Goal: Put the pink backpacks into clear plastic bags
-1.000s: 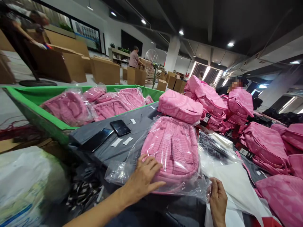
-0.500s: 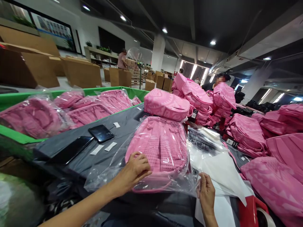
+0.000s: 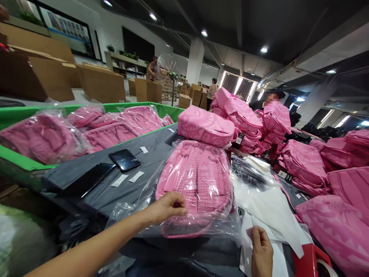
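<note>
A pink backpack (image 3: 198,181) lies in a clear plastic bag (image 3: 144,213) on the dark-covered table in front of me. Over the bag's near left part is my left hand (image 3: 170,206), its fingers curled and the thumb close to the fingertips; whether they pinch the plastic I cannot make out. My right hand (image 3: 261,248) is beside the bag's near right corner, above white sheets (image 3: 273,211), with thumb and forefinger pressed together. Anything between those fingertips is too small to name. Another pink backpack (image 3: 205,126) rests just behind the bagged one.
Left of the table, a green-edged bin (image 3: 31,163) holds several bagged backpacks. Two dark phone-like devices, a phone (image 3: 124,159) among them, and white labels (image 3: 136,177) lie on the table. Stacked backpacks (image 3: 242,115) and a red tape dispenser (image 3: 305,259) are on the right. People stand farther back.
My right hand has moved right and down, away from the bag's corner. My left hand's fingers have lifted from the backpack's front and drawn together. The bagged backpack stays in place.
</note>
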Motion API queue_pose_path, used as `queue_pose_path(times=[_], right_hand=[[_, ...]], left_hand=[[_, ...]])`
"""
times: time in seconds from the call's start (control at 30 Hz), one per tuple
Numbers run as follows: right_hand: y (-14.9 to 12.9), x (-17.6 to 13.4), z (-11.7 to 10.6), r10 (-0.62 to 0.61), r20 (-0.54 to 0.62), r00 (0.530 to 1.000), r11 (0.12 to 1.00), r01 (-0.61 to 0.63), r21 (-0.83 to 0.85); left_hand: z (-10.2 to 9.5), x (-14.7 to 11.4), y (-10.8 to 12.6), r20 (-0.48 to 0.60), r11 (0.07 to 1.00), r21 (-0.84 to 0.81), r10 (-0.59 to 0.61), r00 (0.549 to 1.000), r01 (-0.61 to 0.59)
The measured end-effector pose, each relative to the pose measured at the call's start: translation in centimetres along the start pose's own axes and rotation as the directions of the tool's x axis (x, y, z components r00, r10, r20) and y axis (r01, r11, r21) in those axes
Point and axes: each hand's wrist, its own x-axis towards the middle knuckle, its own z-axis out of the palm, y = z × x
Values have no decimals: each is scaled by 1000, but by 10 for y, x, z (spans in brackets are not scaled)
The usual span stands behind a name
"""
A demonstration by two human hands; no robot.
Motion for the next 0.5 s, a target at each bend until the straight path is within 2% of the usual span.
queue_pose_path(times=[0.1,0.2,0.33,0.5], right_hand=[[-1,-2,18,-80,-21,997,996,81,35],[1,2,34,-37,-22,999,999,38,34],[8,10,40,19,-44,999,1000,-19,-8],[1,13,32,121,113,986,993,-119,-22]], left_hand=[[0,0,0,-5,999,-43,-22,1000,22],[1,-1,-1,-14,996,-78,-49,999,48],[3,0,-5,-26,995,-81,-61,998,59],[2,5,-3,-20,997,-52,-62,998,61]])
